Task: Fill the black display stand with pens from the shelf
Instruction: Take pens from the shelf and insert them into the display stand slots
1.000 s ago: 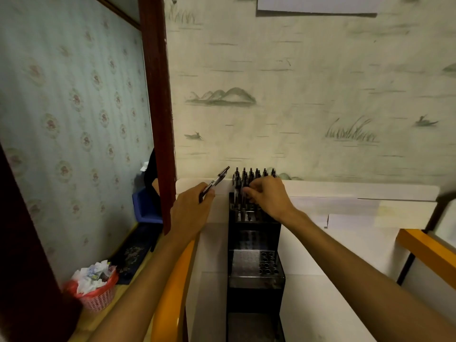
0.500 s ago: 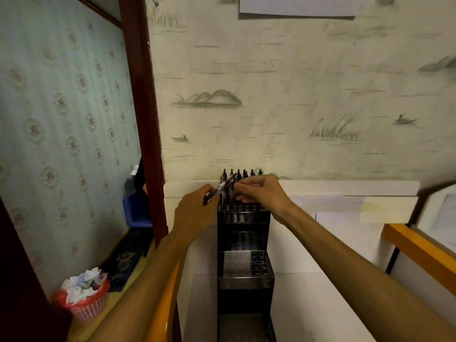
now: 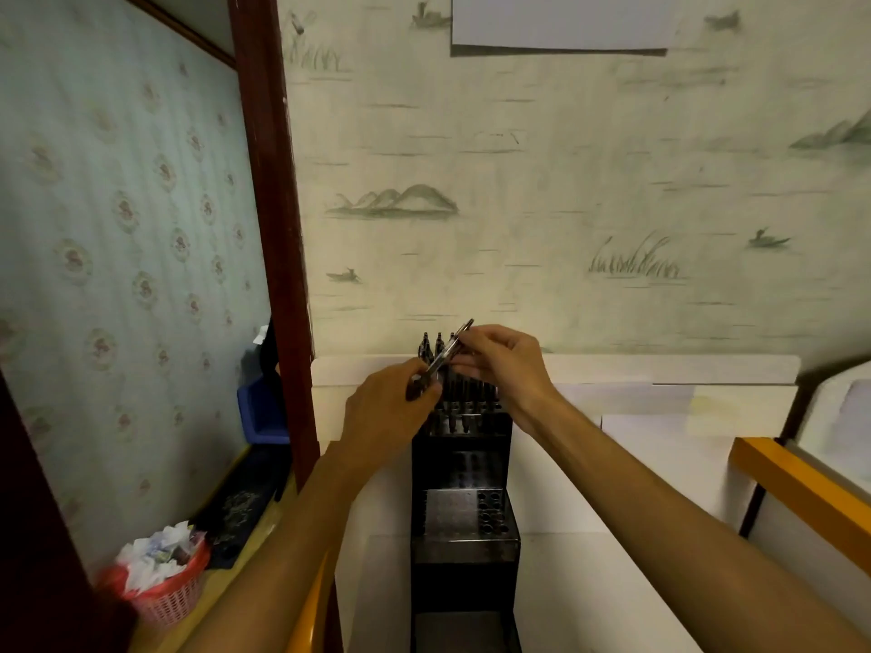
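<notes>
A slim dark pen with a clear barrel (image 3: 445,355) lies tilted, its upper end raised toward the wall and its lower end toward the person, held above the tall black tiered display stand (image 3: 464,525) that rises between white shelf panels (image 3: 660,464). The left hand (image 3: 386,417) grips the lower part of this pen, fingers curled round it; the right hand (image 3: 502,365) pinches its upper part between thumb and fingertips, so that both hands hold the one pen. Directly behind and below the hands, the top tier of the stand carries a cluster of upright black pens (image 3: 464,393), their tips standing above the rim; a lower tier with round sockets (image 3: 490,511) appears largely unfilled, which suggests the task is only partly done. The probable step in hand is a transfer or reorientation of the pen before insertion. Risks from here: the tilted pen may strike the neighbouring upright pens and knock them askew, since they stand just beside the hands; a loose two-handed pinch may let the pen drop into the stand's lower levels; the target socket is hidden by the hands, so misalignment is likely. At the left stand a dark red wooden post (image 3: 271,228), a blue plastic bin (image 3: 259,412) and a red mesh basket of crumpled paper (image 3: 165,582).
</notes>
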The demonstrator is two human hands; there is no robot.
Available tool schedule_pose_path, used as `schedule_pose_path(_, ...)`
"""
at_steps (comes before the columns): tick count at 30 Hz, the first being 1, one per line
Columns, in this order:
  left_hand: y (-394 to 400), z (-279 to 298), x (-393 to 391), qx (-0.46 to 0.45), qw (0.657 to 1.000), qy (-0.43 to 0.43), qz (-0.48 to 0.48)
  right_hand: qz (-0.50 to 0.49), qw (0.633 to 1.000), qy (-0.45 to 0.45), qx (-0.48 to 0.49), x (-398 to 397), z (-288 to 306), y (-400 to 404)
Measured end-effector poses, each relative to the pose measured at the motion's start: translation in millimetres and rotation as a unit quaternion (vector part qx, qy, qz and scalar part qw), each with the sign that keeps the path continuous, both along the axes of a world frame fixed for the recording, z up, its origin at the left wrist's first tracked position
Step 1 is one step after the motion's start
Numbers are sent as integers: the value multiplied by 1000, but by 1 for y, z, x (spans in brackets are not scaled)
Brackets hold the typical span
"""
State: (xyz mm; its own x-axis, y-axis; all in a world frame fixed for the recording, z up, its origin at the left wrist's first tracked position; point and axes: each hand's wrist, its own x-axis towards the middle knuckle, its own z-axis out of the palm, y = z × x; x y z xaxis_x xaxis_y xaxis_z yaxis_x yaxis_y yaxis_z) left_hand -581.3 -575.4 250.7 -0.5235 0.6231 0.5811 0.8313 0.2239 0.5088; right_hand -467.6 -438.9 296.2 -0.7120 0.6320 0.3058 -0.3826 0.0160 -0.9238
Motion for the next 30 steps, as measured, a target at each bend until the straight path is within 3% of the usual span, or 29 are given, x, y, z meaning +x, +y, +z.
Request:
schedule_pose_path(4, -14, -6, -5, -28, 1000, -10, 5, -106, 993, 9, 59, 2, 7, 14)
schedule_pose_path(9, -30, -8, -8, -45, 997, 43, 47, -167, 961, -28, 218, 1, 12, 20)
schedule_pose_path(25, -32, -6, 1, -62, 998, 7, 24, -198, 865, -180, 425, -10, -17, 16)
schedule_pose_path(30, -34, -8, 2, -57, 998, -4, 10, -193, 862, -210, 419, -9, -31, 16)
